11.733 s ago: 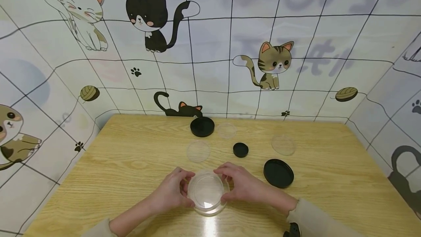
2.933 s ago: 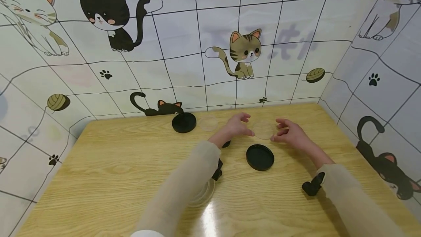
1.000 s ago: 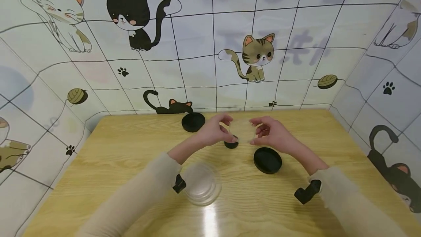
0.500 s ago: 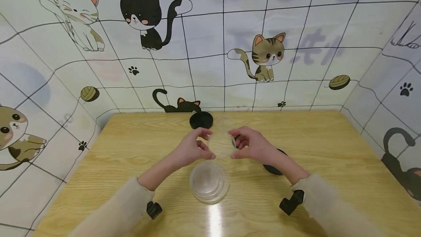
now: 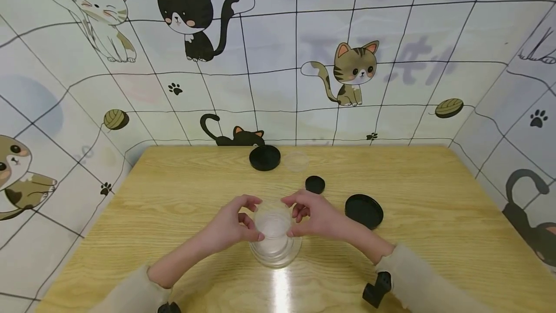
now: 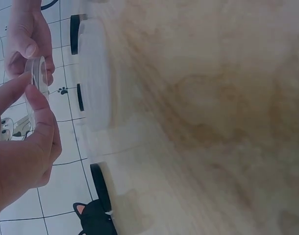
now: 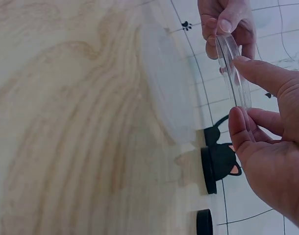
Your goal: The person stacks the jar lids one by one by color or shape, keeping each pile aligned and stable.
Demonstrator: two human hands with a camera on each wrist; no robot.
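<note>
Wood table point(image 5: 173, 192) is the big thing, then a left hand point(image 5: 232, 223) and right hand point(image 5: 316, 215) above a clear round stack point(image 5: 278, 253), pinching opposite edges of a smaller clear dish point(image 5: 273, 219), midair. Little black disc point(image 5: 315, 184) sits beyond.

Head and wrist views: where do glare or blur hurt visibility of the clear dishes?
Head view: a white glare streak on the table just below the stacked dishes, and the transparent held dish nearly blends into them; left wrist view: the stack is a milky blur, the wood grain soft; right wrist view: same haze, the held dish's rim clearer.
</note>
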